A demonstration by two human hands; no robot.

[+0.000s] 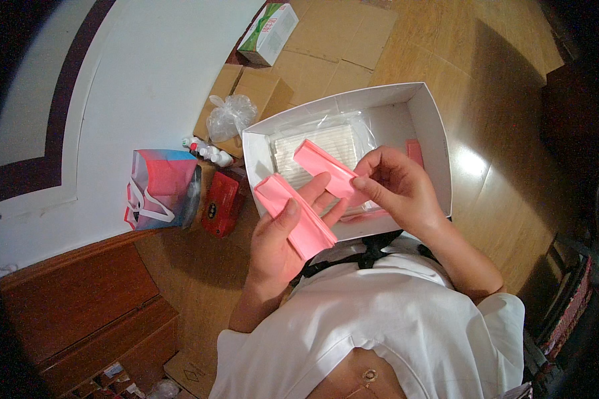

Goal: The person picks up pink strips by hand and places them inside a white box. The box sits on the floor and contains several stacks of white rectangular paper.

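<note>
My left hand (279, 239) holds a stack of folded pink sheets (294, 214), its thumb pressed across the top. Between the thumb and fingers of my right hand (399, 189) is another folded pink strip (324, 164), slanting up to the left. Both hands are over a white open box (432, 124) in front of my body. Inside the box lies a clear plastic bag of thin white sticks (324, 139); the held strip hides part of it. More pink material (414, 152) shows at the box's right wall.
Left of the box are a red box (220, 203), a gift bag (167, 184), small white bottles (212, 153) and a knotted plastic bag (232, 114) on cardboard. A green-and-white carton (269, 35) stands farther off. A wooden cabinet (90, 294) is at lower left.
</note>
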